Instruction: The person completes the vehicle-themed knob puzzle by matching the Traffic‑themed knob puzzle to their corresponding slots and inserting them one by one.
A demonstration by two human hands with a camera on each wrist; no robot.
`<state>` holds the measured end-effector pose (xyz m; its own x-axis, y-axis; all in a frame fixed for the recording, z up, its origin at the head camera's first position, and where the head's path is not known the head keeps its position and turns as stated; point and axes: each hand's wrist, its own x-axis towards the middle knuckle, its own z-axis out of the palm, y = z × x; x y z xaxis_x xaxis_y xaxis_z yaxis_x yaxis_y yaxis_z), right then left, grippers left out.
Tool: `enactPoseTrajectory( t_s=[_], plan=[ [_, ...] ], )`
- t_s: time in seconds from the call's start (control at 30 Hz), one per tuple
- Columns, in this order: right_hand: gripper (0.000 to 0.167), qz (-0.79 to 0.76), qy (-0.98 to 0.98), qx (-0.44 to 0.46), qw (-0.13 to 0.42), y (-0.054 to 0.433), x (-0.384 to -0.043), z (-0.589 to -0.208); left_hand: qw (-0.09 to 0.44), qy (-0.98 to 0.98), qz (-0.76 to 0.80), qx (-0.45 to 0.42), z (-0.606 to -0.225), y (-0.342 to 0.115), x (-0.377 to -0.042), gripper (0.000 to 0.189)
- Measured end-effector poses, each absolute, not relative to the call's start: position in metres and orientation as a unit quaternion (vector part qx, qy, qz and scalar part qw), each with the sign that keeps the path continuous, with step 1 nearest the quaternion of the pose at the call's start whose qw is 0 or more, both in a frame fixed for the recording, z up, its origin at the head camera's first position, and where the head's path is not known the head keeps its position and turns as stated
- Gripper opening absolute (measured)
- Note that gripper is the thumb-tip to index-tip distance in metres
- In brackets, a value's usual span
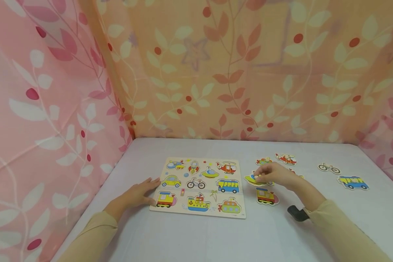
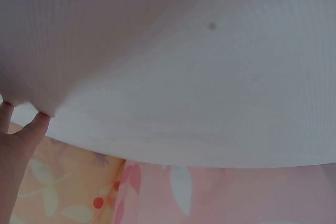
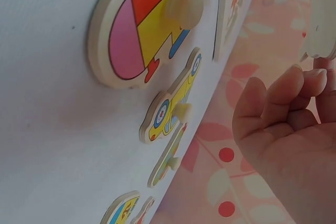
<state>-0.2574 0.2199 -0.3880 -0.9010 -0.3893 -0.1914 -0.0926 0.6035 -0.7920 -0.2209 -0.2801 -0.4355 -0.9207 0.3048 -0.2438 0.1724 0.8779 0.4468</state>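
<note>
My right hand (image 1: 280, 177) pinches a flying-saucer puzzle piece (image 1: 253, 180) by its knob. In the right wrist view this hand (image 3: 294, 114) holds the piece up, its pale underside (image 3: 321, 22) showing, off the table. Beneath and beside it lie a train piece (image 1: 266, 196) and a car piece (image 3: 173, 111), the latter mostly covered by the hand in the head view. My left hand (image 1: 135, 194) rests at the left edge of the wooden puzzle board (image 1: 201, 214), fingers spread. Only a few of that hand's fingers (image 2: 37, 127) show in the left wrist view.
Right of the board are a submarine piece (image 1: 263, 161), a helicopter piece (image 1: 286, 159), a bicycle piece (image 1: 329, 168) and a bus piece (image 1: 353, 182). A ship piece (image 3: 123, 211) lies partly hidden behind the right hand. Floral curtains (image 1: 196, 72) enclose the white-covered table (image 1: 196, 240).
</note>
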Motion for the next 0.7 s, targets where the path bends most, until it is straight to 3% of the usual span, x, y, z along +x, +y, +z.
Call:
enactPoseTrajectory(
  t_s=[0.7],
  plan=[
    [0.027, -0.424, 0.881, -0.116, 0.177, 0.193, -0.261, -0.389, 0.155, 0.957, 0.207, 0.13, -0.433, -0.279, -0.22, 0.086]
  ],
)
